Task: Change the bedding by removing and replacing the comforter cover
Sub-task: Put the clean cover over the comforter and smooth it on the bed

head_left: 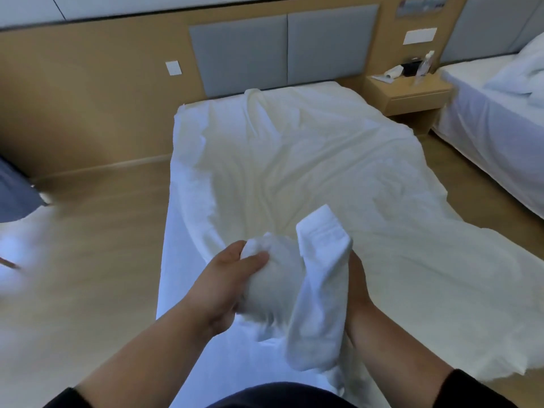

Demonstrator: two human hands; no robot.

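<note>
Gripping bunched comforter cover (294, 160) — left hand (232, 278) clenched on a wad, right hand (357, 287) beneath a corner, grip hidden.

White comforter cover (294, 160), grey headboard panels (282, 48), tan wooden nightstand (412, 92) and floor (97, 245), black sleeves (482, 390).

This is a twin hotel room. Two single beds, the near bed (294, 160) and a second bed (485, 142), flank a shared nightstand (409, 92) against a wood-panelled wall (88, 92) with grey padded headboards (282, 48), wall switches (173, 68) and a water bottle (424, 66).
</note>
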